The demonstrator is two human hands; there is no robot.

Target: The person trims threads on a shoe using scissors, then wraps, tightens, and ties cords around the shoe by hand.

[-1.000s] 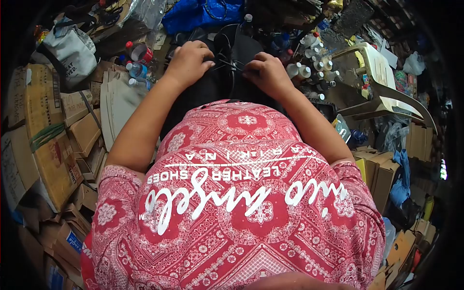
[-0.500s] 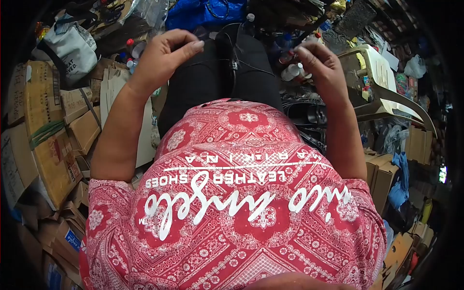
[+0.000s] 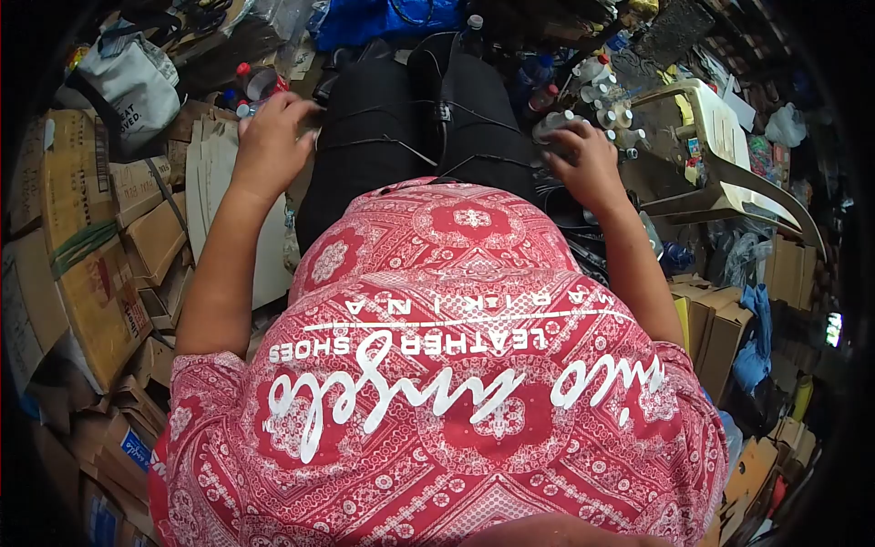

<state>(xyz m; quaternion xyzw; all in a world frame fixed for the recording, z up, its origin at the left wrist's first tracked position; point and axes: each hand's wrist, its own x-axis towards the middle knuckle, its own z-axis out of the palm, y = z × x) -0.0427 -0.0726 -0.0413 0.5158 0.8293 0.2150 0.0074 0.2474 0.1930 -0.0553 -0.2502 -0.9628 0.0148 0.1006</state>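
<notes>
A narrow black item (image 3: 444, 87), whose exact kind I cannot make out, stands between the black-trousered knees. Thin dark laces (image 3: 485, 158) run from it across both thighs. Beside the left thigh, my left hand (image 3: 278, 146) is raised with its thumb and fingers apart, and nothing shows in it. My right hand (image 3: 586, 162) hovers just off the right thigh, near a bottle, its fingers bent and apart from the thumb. The right end of the lace passes close to that hand; no grip on it is visible.
Cardboard (image 3: 96, 246) is stacked at the left, below a white bag (image 3: 128, 87). Several plastic bottles (image 3: 597, 91) stand beyond my right hand. A dirty white plastic chair (image 3: 715, 137) is at the right. A blue bag (image 3: 387, 20) lies beyond the knees.
From the black item, both hands have moved apart and outward, rising, then lowering beside the thighs. The laces now lie spread over both thighs, and the fingers have loosened from their earlier pinch.
</notes>
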